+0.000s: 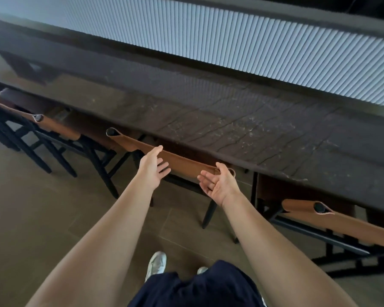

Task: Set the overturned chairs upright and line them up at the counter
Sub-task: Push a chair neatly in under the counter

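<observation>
Large grey-brown floor tiles (42, 218) with thin grout lines cover the ground. A long dark counter top (231, 120), cracked and worn, crosses the view; behind it rises a pale vertically ribbed wall panel (253, 52), bluish in what may be cool daylight.

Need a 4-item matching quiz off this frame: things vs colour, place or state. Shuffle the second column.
Things:
1 left hand
2 shoe
3 panel
4 counter

Descriptions:
A white, ribbed
B dark top with crack lines
C pale, on the floor
D open, by a tan backrest

Pairs: 1-D, 2-C, 3-A, 4-B
</observation>
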`<state>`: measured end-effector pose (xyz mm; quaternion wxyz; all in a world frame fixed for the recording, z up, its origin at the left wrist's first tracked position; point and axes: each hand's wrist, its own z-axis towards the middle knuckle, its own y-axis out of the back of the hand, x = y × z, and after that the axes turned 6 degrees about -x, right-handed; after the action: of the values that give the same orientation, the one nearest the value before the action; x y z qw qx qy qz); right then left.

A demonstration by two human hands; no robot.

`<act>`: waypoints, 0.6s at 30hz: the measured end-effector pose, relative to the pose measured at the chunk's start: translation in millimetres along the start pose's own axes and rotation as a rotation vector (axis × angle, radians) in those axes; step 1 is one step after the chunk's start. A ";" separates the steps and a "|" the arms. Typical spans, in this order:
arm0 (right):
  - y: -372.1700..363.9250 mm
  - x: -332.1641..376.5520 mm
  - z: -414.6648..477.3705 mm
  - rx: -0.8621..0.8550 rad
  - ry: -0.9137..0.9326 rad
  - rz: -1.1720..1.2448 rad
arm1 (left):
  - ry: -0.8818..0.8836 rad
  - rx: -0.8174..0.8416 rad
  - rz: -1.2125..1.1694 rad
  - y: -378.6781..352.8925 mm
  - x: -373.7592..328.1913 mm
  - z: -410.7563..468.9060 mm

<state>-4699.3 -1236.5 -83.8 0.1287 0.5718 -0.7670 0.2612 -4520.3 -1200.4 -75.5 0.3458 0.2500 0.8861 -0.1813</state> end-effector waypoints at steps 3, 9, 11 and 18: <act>-18.5 -7.0 7.6 -0.061 0.003 0.081 | 0.054 0.038 0.059 4.1 -17.3 19.5; -49.4 -11.8 26.1 -0.211 0.049 0.170 | 0.121 0.115 0.156 7.6 -50.2 58.6; -51.6 -13.8 31.9 -0.229 0.048 0.170 | 0.152 0.116 0.161 9.2 -52.7 70.8; -49.4 -10.6 49.2 -0.263 -0.036 0.262 | 0.247 0.125 0.183 10.7 -53.9 100.6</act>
<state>-4644.3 -1265.2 -117.5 0.1535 0.4499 -0.8646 0.1628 -4427.5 -1258.5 -109.1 0.2328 0.3710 0.8824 -0.1718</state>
